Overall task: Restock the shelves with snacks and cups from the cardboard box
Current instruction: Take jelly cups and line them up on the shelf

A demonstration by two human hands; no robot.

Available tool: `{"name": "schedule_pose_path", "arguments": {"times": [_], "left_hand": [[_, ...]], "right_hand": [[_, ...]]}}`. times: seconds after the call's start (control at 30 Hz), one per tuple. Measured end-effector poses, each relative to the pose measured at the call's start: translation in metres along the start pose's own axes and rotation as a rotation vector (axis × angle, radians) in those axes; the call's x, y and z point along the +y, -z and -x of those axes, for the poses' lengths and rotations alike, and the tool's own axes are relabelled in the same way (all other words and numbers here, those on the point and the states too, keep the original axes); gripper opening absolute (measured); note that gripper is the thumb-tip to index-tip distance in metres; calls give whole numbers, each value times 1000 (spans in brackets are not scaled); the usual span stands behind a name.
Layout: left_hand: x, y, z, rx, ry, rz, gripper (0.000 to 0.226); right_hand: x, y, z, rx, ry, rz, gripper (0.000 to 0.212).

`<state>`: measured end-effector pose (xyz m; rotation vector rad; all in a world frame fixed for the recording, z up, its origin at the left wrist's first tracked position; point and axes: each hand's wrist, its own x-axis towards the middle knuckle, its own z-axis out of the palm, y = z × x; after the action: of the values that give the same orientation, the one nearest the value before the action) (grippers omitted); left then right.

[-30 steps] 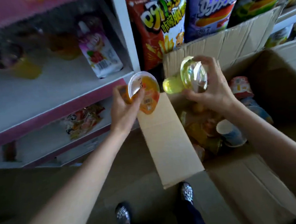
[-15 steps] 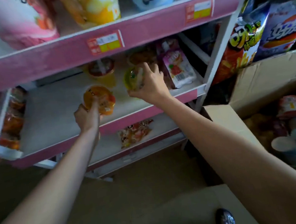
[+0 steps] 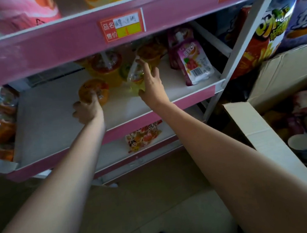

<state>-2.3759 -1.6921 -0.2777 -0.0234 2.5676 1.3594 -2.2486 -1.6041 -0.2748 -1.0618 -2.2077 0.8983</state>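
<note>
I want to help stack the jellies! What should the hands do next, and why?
Probably set both cups down and let go. The left hand holds an orange jelly cup and the right hand holds a yellow-green jelly cup, both already over the white shelf, right beside the orange cups standing there.

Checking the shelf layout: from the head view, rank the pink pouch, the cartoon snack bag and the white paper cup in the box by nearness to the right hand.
From the right hand:
1. Pink pouch, same shelf, to its right.
2. Cartoon snack bag, shelf below.
3. White paper cup, in the cardboard box, far right.
</note>
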Motion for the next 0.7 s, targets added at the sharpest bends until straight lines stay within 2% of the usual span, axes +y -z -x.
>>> {"name": "schedule_pose_path", "arguments": {"times": [0.07,0.17,0.23,0.33,0.47,0.6,0.7], "left_hand": [[-1,13,21,66,-111,17,54],[-5,25,59,99,-479,97,36],[-6,20,94,11,-698,120,31],[0,-8,152,-170,-931,53,29],[11,-65,229,-394,-1097,23,28],[6,-130,292,-582,-1186,-104,30],[6,-178,321,-680,-1271,-251,33]], "right_hand": [[0,14,7,-31,26,-6,91],[11,52,33,-30,93,29,89],[26,93,57,-7,90,60,81],[68,166,93,90,-10,112,68],[159,258,139,177,-317,179,56],[274,301,172,-56,-655,221,55],[342,295,179,-280,-717,214,65]]}}
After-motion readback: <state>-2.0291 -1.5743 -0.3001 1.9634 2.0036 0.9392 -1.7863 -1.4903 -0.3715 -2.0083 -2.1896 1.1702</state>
